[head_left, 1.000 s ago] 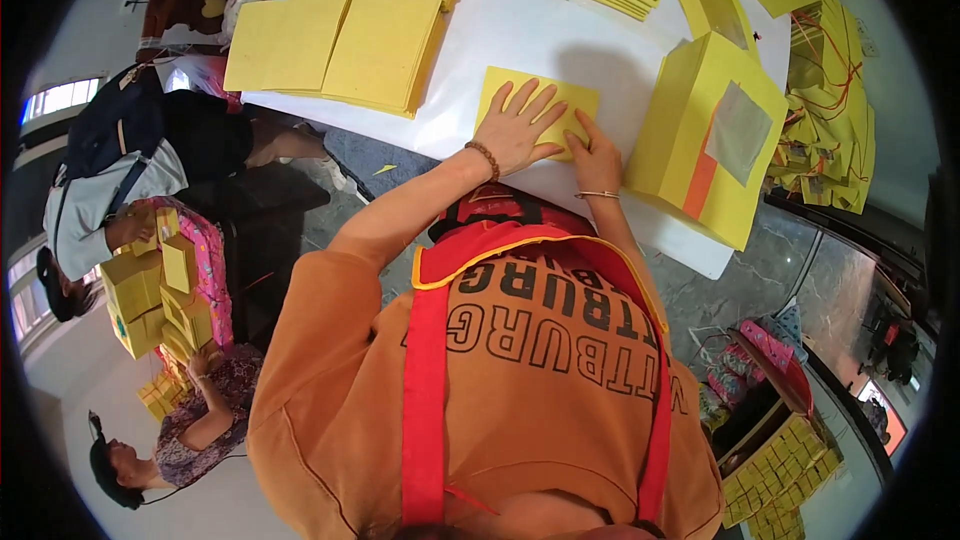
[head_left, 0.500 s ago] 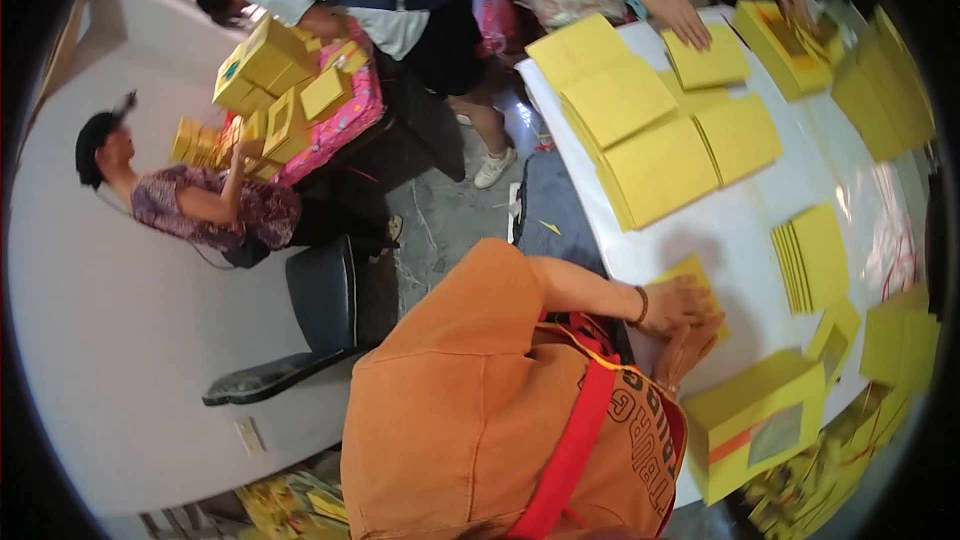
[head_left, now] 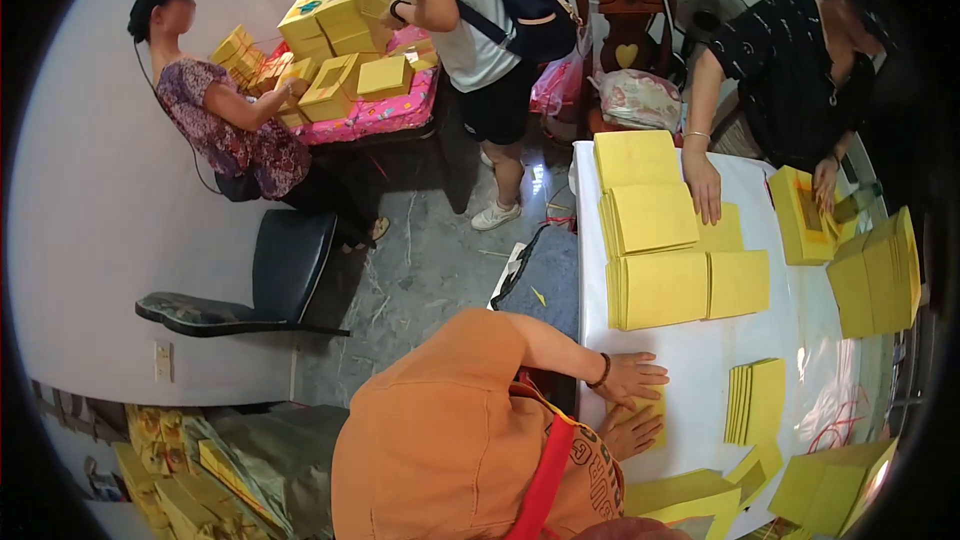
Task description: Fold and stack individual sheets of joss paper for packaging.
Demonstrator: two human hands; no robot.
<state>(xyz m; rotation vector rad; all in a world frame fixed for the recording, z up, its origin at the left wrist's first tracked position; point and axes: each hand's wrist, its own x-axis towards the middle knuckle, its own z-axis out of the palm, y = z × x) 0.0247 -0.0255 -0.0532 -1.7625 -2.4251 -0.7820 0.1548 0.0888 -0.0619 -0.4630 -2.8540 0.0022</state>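
My left hand (head_left: 637,378), with a dark bracelet at its wrist, lies flat with spread fingers on the white table. Just nearer, my right hand (head_left: 632,431) is also flat, with its fingers stretched out. Both rest on or at the edges of a small flat yellow card piece (head_left: 656,406), which they partly cover. To their right stands a row of folded yellow cards (head_left: 757,401). Beyond the hands lie several stacks of yellow cards (head_left: 660,290). An open yellow box (head_left: 690,500) is at the near edge, partly cut off by my body.
Across the white table (head_left: 690,355), a co-worker in black (head_left: 770,75) has one hand at the card stacks and the other at a yellow box (head_left: 800,230). Two other people stand by a pink-covered table (head_left: 400,105) of yellow boxes. A dark chair (head_left: 285,270) stands at left.
My hands overlapped on the yellow piece before; now they lie apart on it, fingers spread. The view has swung. The co-worker's hand no longer rests on a separate top card.
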